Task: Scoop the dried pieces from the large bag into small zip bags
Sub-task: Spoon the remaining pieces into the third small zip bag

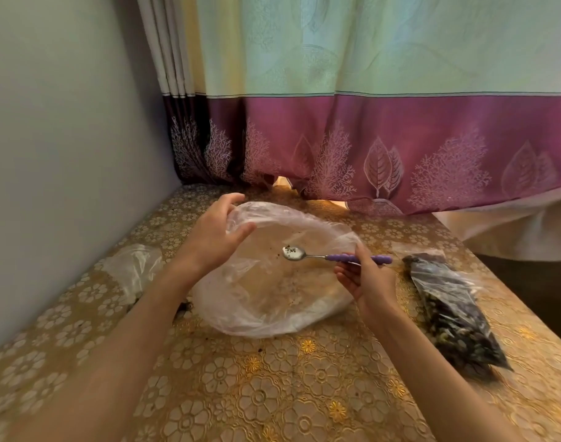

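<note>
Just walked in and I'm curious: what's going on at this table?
A person is portioning dried pieces. The left hand holds open the rim of a large clear plastic bag, which looks almost empty. The right hand pinches a purple-handled spoon over the bag's mouth, with a few dark bits in its bowl. A filled zip bag of dark pieces lies to the right on the floral tablecloth, and another clear bag sits to the left.

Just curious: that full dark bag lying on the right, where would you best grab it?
Grip the dark bag at its far, flatter top end, coming from above. It lies flat on the table with its bulk at the near end, so lifting there keeps the contents down.
</note>
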Demonstrator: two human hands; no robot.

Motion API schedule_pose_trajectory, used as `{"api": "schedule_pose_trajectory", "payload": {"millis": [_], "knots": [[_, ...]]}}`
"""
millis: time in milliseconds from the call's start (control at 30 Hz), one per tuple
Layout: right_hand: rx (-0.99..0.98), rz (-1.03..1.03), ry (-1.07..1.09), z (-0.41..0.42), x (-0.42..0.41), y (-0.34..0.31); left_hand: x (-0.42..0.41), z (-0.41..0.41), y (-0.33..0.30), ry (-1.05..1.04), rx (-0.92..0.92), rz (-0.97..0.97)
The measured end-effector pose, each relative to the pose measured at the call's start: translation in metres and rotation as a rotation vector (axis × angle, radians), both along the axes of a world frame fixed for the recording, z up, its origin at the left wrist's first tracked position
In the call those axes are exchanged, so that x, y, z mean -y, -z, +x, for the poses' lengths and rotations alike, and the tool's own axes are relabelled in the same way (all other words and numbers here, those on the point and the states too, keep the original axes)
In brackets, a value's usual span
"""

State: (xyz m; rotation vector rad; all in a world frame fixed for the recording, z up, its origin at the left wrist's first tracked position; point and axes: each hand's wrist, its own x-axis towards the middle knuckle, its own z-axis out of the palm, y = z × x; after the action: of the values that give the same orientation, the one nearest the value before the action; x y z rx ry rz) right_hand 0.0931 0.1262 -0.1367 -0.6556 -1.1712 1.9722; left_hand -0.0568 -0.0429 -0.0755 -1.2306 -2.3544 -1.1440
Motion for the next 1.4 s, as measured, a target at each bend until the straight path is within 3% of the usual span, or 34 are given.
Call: {"api": "schedule_pose_trajectory", "payload": {"millis": [167, 333, 500, 600, 667, 767, 1000, 1400], "knots": [[-0.024, 0.158, 0.009, -0.003, 0.009, -0.021, 0.033, -0.025, 0.017, -0.183, 0.058, 0.159], [-0.02, 0.194, -0.104, -0.026, 0.025, -0.044, 0.091, -0.055, 0.038, -0.563, 0.071, 0.311], [0.015, 0.199, -0.274, -0.069, 0.042, -0.056, 0.139, -0.08, 0.079, -0.768, 0.412, 0.216], [0.033, 0.138, -0.367, -0.098, 0.057, -0.06, 0.145, -0.086, 0.091, -0.589, 0.594, 0.274], [0.049, 0.116, -0.423, -0.116, 0.068, -0.06, 0.144, -0.087, 0.091, -0.513, 0.613, 0.358], [0.06, 0.124, -0.515, -0.145, 0.082, -0.058, 0.138, -0.087, 0.094, -0.453, 0.633, 0.323], [0.106, 0.092, -0.699, -0.198, 0.104, -0.042, 0.141, -0.09, 0.093, -0.112, 1.097, 0.662], [0.19, 0.233, -0.955, -0.216, 0.086, -0.04, 0.144, -0.089, 0.089, 0.057, 1.108, 0.734]]}}
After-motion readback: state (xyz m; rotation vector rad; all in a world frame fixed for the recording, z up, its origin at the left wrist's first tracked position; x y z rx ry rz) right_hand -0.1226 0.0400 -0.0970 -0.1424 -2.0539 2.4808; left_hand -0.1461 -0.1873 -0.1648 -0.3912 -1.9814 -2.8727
